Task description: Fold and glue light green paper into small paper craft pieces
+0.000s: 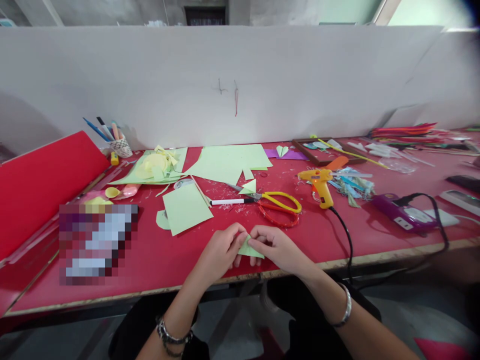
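Observation:
Between my two hands, near the front edge of the red table, is a small piece of light green paper with a triangular outline. My left hand pinches its left side, and my right hand pinches it near the top, thumb and fingers together. Just beyond lie scissors with yellow and red handles, and a white marker with a black cap. A green paper triangle rests over the scissor blades. To the left sits a square green sheet.
A yellow glue gun stands at the right, its black cord running to a purple power strip. Large cut green paper lies at the back. A pen cup and a red board are at the left; a brown tray is behind.

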### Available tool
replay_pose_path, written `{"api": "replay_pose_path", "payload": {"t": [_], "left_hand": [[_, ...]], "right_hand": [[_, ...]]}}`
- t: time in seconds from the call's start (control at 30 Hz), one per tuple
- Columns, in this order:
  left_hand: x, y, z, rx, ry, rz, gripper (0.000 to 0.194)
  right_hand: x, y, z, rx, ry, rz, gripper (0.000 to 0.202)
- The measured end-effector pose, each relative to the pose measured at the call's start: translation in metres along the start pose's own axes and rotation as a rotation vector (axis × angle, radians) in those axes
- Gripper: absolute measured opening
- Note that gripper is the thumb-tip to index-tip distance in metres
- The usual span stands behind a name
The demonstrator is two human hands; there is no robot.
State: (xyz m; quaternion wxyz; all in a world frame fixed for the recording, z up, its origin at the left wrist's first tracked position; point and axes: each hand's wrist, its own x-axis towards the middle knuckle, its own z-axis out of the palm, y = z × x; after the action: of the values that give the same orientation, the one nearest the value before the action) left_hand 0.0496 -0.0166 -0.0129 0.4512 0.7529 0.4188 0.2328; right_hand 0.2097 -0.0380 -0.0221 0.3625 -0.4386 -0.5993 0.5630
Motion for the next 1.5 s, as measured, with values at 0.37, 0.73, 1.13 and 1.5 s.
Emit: {"api": "replay_pose_path", "payload": {"t": [0.37, 0.73, 1.13, 1.5], "left_hand": [[0.000, -0.001, -0.001, 0.052, 0.035, 0.020, 0.031], [0.003, -0.002, 0.001, 0.108, 0.230, 0.081, 0.031], [0.003, 0.002, 0.009, -0.013, 0.342, 0.013, 0.030], [0.004, -0.003, 0.008, -0.110, 0.095, 0.071, 0.029]], "right_hand": [[-0.001, 0.004, 0.005, -0.118, -0.031, -0.051, 0.022], [0.003, 0.008, 0.007, -0.131, 0.131, -0.145, 0.012], [0.004, 0.009, 0.010, -0.291, 0.427, -0.389, 0.012], [0.008, 0.010, 0.007, -0.420, 0.506, -0.375, 0.013]]}}
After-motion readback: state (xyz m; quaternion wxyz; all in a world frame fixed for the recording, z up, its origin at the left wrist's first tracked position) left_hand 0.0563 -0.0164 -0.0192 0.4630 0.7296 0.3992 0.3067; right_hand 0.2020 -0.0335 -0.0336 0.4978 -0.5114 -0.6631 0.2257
